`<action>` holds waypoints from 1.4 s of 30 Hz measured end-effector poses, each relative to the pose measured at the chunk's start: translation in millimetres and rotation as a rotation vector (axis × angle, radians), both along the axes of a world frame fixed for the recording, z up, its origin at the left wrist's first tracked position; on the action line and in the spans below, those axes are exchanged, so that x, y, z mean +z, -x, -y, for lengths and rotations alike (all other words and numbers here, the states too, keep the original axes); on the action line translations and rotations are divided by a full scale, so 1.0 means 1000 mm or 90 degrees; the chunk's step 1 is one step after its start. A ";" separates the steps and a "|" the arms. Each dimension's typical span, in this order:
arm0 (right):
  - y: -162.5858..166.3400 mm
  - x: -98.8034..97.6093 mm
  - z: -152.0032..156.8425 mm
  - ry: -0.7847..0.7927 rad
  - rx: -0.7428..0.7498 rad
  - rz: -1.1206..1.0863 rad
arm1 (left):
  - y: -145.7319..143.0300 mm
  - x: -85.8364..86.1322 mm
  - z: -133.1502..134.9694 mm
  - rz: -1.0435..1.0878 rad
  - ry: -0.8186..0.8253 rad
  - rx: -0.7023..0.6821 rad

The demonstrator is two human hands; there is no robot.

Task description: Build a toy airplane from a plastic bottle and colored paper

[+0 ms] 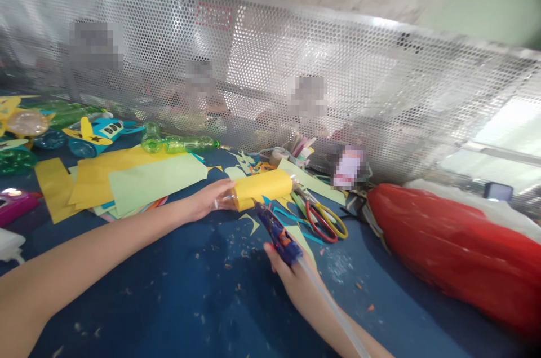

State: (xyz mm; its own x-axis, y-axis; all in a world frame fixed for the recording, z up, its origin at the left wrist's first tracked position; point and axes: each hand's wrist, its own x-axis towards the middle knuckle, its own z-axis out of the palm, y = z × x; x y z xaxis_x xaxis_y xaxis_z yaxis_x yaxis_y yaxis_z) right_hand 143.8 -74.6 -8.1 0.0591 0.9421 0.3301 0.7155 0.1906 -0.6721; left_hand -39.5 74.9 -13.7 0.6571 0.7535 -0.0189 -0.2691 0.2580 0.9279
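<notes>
My left hand (211, 200) is closed round the bottom end of a clear plastic bottle (229, 200), which lies on its side. Yellow paper (264, 188) is wrapped around the bottle's body. My right hand (287, 270) grips a dark blue glue gun (279, 237) with orange parts, and a long pale glue stick (333, 307) runs out of its back. The gun's nozzle points at the lower edge of the yellow paper; whether it touches cannot be made out. Just right of the bottle lie scissors with red handles (323, 228) and scissors with yellow handles (336, 220).
Yellow and pale green paper sheets (156, 180) are piled at left, with green bottles (190, 144) and a blue bottle plane (99, 135) behind. A red plastic bag (448, 245) bulges at right. Behind a perforated metal screen (262, 65) sit several people. Scraps litter the blue table (177, 301).
</notes>
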 end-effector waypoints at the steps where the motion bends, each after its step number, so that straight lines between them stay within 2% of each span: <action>1: -0.001 0.001 0.000 -0.005 -0.008 0.005 | 0.000 0.000 0.000 0.003 -0.001 -0.005; 6: -0.003 0.000 -0.001 -0.007 -0.025 0.006 | 0.000 -0.002 -0.002 0.013 -0.005 -0.021; 16: 0.005 -0.015 0.004 0.091 0.041 -0.054 | -0.001 0.000 0.001 -0.009 -0.006 0.021; 25: -0.001 -0.001 -0.001 -0.017 -0.029 0.008 | -0.001 -0.001 0.000 0.000 -0.014 0.002; 29: -0.002 0.002 -0.001 -0.023 -0.042 0.015 | 0.000 -0.002 0.000 0.010 -0.030 -0.007; 42: 0.006 -0.012 0.004 0.106 0.022 -0.046 | -0.002 -0.003 -0.001 -0.009 -0.022 0.013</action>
